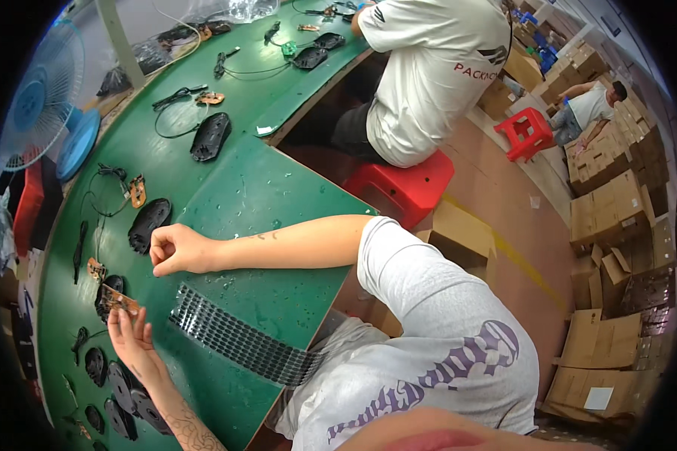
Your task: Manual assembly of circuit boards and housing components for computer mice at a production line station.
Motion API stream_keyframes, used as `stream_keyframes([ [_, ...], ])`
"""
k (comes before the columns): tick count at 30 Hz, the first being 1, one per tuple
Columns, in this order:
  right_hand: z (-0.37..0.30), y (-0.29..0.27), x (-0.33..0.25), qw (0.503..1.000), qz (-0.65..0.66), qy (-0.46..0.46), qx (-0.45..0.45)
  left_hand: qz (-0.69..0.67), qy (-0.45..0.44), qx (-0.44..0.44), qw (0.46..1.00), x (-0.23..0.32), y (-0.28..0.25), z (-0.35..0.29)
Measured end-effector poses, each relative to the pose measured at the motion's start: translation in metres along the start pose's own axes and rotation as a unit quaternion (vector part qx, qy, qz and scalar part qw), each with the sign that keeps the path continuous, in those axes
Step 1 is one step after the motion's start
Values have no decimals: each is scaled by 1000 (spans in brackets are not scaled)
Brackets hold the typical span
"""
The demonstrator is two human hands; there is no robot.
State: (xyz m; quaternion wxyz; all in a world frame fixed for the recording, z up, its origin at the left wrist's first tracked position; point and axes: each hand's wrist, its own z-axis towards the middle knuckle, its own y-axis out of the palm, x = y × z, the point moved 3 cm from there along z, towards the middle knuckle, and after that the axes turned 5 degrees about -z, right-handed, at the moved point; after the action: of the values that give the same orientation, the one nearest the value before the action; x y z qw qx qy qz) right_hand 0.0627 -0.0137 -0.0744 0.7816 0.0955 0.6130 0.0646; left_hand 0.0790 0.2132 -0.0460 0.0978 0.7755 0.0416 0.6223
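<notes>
Left hand [134, 342]: grip closed at the fingertips on a small brown board [122, 300], raised just over a dark shell [110, 286] at the left side of the green bench [226, 180]. Board pinched by its near edge, probably to leave its face and parts clear of the fingers.

Right hand [184, 250]: farther up the bench, forearm across it, fingers curled, thumb drawn in toward the forefinger. Cannot tell whether the grip has anything small in it; the fingertips are turned from view. Nearest item is a black shell [149, 224], just beyond the knuckles.

A clear strip [241, 336] of dark ovals lies between the forearms, its near end at the person's lap. Presumably laid there because either hand reaches it easily.

Toward the far end, a loose board [210, 98] with cable lies near an open shell [210, 137]; the spacing suggests parts are grouped by unit. Round black parts [120, 383] cluster left of the left forearm, apparently set aside from the working area.
</notes>
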Motion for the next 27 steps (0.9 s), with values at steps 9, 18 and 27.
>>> stream_keyframes([
  [9,-12,-6,-16,991,-94,90,20,23,40,-87,995,-23,33,-39],
  [18,-12,6,-9,995,27,94,-22,5,35,-110,993,-28,25,-42],
  [27,-15,11,-13,996,-13,79,-33,36,44,-123,991,-29,26,-40],
])
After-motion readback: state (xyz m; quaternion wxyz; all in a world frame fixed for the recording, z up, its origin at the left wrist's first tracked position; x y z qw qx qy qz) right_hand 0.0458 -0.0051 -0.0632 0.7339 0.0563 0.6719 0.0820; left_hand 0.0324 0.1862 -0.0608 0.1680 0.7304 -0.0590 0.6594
